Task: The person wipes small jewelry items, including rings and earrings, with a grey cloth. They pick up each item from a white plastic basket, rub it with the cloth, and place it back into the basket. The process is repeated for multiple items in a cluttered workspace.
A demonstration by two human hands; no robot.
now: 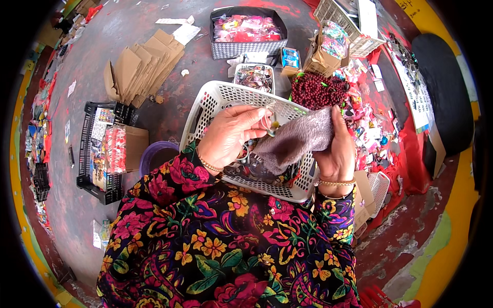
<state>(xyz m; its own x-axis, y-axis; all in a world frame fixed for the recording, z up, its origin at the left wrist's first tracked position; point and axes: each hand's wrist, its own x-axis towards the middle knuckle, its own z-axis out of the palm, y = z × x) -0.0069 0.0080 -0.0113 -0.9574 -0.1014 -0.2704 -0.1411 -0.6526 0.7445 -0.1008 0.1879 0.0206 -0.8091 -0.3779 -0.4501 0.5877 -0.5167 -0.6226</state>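
left hand (232, 131): I see the fingers pinched shut on a small ring-like trinket (270, 123), centre frame, held against the cloth, I'd guess to rub it.
right hand (336, 154): closed around a grey-brown fuzzy cloth (298, 139), thumb on top, backing it.
white basket (215, 100): on the lap under both hands; mixed small trinkets inside.
dark bin (246, 47): top centre, red and pink packets.
red beads (316, 91): loose heap, upper right.

Fuzzy, matt grey-brown cloth (298, 141); white perforated plastic basket (215, 100), smooth. Far left, flattened matt brown cardboard (141, 66). Far right, glossy dark-red beads (316, 91). The concrete floor (102, 31) looks rough and paint-stained.
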